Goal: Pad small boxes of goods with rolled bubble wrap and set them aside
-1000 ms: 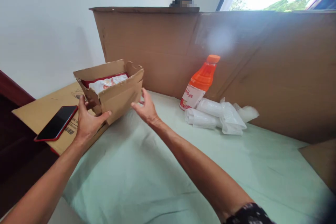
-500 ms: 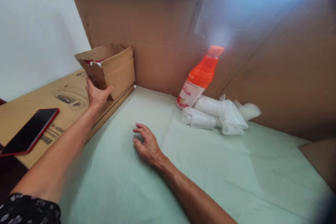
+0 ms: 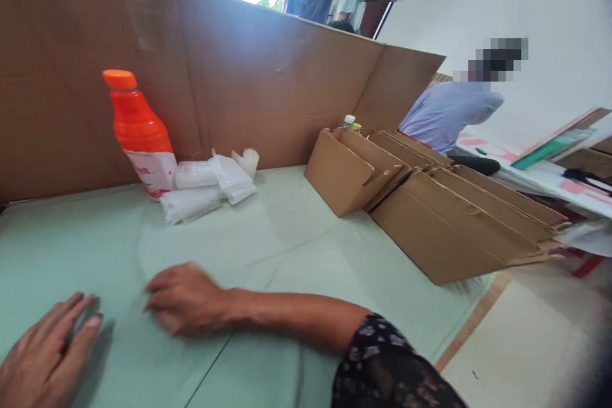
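My left hand (image 3: pixel 45 354) lies flat on the pale green table cover (image 3: pixel 296 229) at the bottom left, holding nothing, fingers slightly apart. My right hand (image 3: pixel 184 298) rests on the cover just to its right, fingers curled loosely, with nothing in it. Behind them, an orange bottle (image 3: pixel 138 131) with an orange cap stands against the tall cardboard screen (image 3: pixel 268 83). White plastic-wrapped packs (image 3: pixel 205 182) lie beside the bottle. A row of flattened and half-folded cardboard boxes (image 3: pixel 430 210) sits to the right, well beyond my right hand.
Beyond the cardboard screen a person in a light blue top (image 3: pixel 449 115) sits at another table with papers. Another person stands farther back near a doorway. The table's right edge (image 3: pixel 471 325) drops to a pale floor.
The view has swung right, away from the small open box and the phone. My left hand let go of that box and now lies on the cover. The box stack came into view.
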The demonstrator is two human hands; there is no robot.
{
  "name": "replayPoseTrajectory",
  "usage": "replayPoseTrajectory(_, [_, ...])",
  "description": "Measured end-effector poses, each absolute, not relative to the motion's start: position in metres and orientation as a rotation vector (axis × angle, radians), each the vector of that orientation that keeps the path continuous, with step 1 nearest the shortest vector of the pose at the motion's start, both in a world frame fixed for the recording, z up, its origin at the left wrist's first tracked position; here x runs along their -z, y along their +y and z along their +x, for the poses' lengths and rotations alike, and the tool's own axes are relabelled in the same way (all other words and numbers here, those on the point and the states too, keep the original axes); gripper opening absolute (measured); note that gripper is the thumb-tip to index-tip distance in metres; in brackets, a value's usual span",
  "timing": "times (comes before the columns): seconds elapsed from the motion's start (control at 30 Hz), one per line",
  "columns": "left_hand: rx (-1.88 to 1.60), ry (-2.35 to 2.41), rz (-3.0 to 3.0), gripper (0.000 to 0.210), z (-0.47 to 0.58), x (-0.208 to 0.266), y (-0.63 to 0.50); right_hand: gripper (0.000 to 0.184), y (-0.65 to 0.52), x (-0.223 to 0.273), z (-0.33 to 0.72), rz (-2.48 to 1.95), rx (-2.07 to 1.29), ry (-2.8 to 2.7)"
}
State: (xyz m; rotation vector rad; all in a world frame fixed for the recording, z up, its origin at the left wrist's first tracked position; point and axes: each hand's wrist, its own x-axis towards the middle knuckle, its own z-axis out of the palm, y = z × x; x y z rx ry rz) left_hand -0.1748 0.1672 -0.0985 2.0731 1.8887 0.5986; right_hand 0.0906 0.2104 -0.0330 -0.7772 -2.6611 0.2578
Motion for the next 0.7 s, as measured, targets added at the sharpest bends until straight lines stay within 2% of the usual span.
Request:
replayPoseTrajectory(0.07, [-0.658,1.882,2.18,0.055,-0.15,0.094,0.159,0.021,0.209,-0.005,0.173,-1.167,-0.093,-2.439])
replayPoseTrajectory(0.13, [-0.64,1.878,2.258,0.058,-0.119,0.083,0.15,0.034,0.215,-0.053,0.255,-1.518,0.185,-2.132])
replayPoseTrajectory(0.2, [-0.644,1.84,2.326,0.062,-0.09,0.073,0.143,0.039,0.224,-0.099,0.327,-1.747,0.39,-1.85])
replayPoseTrajectory(0.3, [-0.683,1.755,2.403,0.057,-0.06,0.066,0.138,0.013,0.236,-0.142,0.405,-1.883,0.385,-1.649])
replayPoseTrajectory(0.37, [-0.714,1.729,2.393,0.054,-0.053,0.066,0.138,0.038,0.236,-0.149,0.434,-1.938,0.298,-1.635])
replayPoseTrajectory(0.43, [-0.766,1.721,2.336,0.053,-0.054,0.068,0.138,0.051,0.228,-0.144,0.442,-1.954,0.225,-1.685])
replayPoseTrajectory(0.5, [-0.838,1.702,2.249,0.054,-0.057,0.068,0.139,0.042,0.212,-0.135,0.434,-1.942,0.19,-1.766])
replayPoseTrajectory(0.63, [-0.907,1.703,2.007,0.067,-0.054,0.058,0.129,0.004,0.157,-0.127,0.386,-1.752,0.185,-2.049])
replayPoseTrajectory(0.7, [-0.889,1.695,1.882,0.077,-0.046,0.049,0.119,0.007,0.125,-0.132,0.362,-1.478,0.171,-2.264])
